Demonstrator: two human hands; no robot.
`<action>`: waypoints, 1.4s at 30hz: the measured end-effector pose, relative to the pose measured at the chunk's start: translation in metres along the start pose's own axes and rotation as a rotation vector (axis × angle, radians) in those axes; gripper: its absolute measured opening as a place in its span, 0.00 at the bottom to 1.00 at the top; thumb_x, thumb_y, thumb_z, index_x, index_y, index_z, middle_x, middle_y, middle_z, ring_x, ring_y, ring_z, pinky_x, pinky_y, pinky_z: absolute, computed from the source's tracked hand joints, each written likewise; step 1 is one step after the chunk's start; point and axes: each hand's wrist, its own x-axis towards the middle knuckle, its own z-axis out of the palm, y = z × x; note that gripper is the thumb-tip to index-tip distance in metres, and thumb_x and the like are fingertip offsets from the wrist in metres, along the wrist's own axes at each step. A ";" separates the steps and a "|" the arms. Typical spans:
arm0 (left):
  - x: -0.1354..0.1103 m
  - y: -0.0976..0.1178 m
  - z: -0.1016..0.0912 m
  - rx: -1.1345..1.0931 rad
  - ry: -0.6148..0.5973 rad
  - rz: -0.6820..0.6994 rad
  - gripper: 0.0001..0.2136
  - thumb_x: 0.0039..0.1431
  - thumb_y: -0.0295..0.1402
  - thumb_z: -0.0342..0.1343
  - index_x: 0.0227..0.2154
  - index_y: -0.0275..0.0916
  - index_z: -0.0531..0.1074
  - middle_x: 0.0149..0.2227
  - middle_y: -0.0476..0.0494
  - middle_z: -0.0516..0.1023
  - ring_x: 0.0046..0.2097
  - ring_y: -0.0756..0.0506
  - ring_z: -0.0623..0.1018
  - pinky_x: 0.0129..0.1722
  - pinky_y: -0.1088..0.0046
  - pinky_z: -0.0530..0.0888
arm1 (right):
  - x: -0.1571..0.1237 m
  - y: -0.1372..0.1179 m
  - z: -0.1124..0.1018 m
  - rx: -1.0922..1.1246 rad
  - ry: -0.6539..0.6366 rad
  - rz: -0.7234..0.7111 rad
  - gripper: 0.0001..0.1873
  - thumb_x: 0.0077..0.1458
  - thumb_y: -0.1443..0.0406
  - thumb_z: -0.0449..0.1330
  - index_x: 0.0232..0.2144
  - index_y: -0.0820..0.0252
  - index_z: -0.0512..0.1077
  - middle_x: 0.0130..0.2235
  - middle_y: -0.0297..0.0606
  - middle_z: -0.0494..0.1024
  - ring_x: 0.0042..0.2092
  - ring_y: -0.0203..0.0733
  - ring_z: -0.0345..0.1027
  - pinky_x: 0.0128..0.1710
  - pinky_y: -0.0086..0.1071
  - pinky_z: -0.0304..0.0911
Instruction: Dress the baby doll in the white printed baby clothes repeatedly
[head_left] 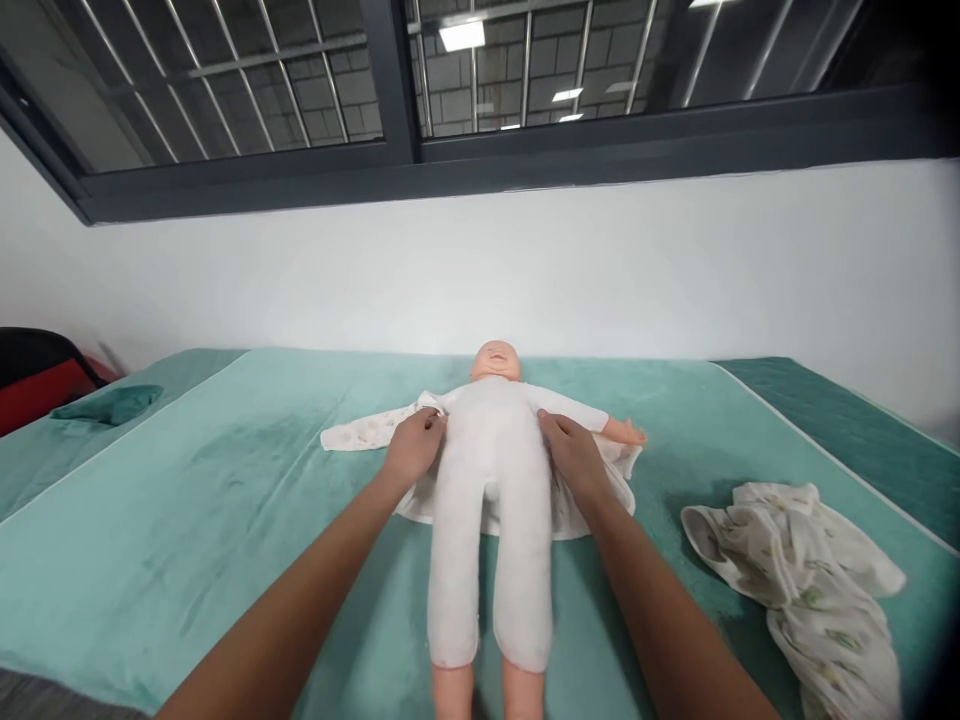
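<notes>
A baby doll (pixel 491 470) with a white cloth body lies on its back on the teal bed cover (pixel 225 490), its head towards the wall. Under it is spread an open, light printed garment (pixel 360 432), one sleeve stretched out to the left. My left hand (pixel 412 446) rests at the doll's left side by the armpit, fingers curled on the garment's edge. My right hand (pixel 574 452) lies against the doll's other side, fingers pressed on the torso and the cloth below. The doll's bare hand (pixel 628 433) sticks out to the right.
A crumpled printed cloth (pixel 806 580) lies on the bed at the right. A small dark green cloth (pixel 109 404) sits at the far left, beside something red and black (pixel 37 385). A white wall and a dark-framed window stand behind the bed.
</notes>
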 end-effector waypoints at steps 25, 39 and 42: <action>-0.063 0.074 -0.017 0.216 -0.273 0.127 0.17 0.61 0.42 0.50 0.50 0.44 0.70 0.29 0.49 0.76 0.31 0.45 0.75 0.30 0.70 0.65 | -0.011 -0.019 0.038 1.055 -0.242 0.394 0.43 0.48 0.59 0.69 0.62 0.59 0.55 0.55 0.47 0.74 0.48 0.48 0.75 0.43 0.37 0.74; -0.049 -0.105 -0.057 0.879 0.155 0.116 0.25 0.64 0.34 0.44 0.63 0.36 0.56 0.63 0.32 0.63 0.62 0.33 0.63 0.55 0.52 0.65 | -0.008 -0.027 0.032 0.747 -0.403 0.458 0.51 0.44 0.49 0.69 0.64 0.57 0.54 0.60 0.46 0.69 0.52 0.47 0.72 0.40 0.34 0.74; -0.023 -0.117 -0.070 0.944 0.093 0.152 0.24 0.66 0.31 0.38 0.64 0.35 0.56 0.62 0.33 0.65 0.60 0.35 0.67 0.55 0.53 0.65 | -0.011 -0.027 0.035 0.787 -0.362 0.429 0.48 0.45 0.51 0.70 0.63 0.57 0.56 0.59 0.46 0.71 0.51 0.46 0.73 0.39 0.31 0.74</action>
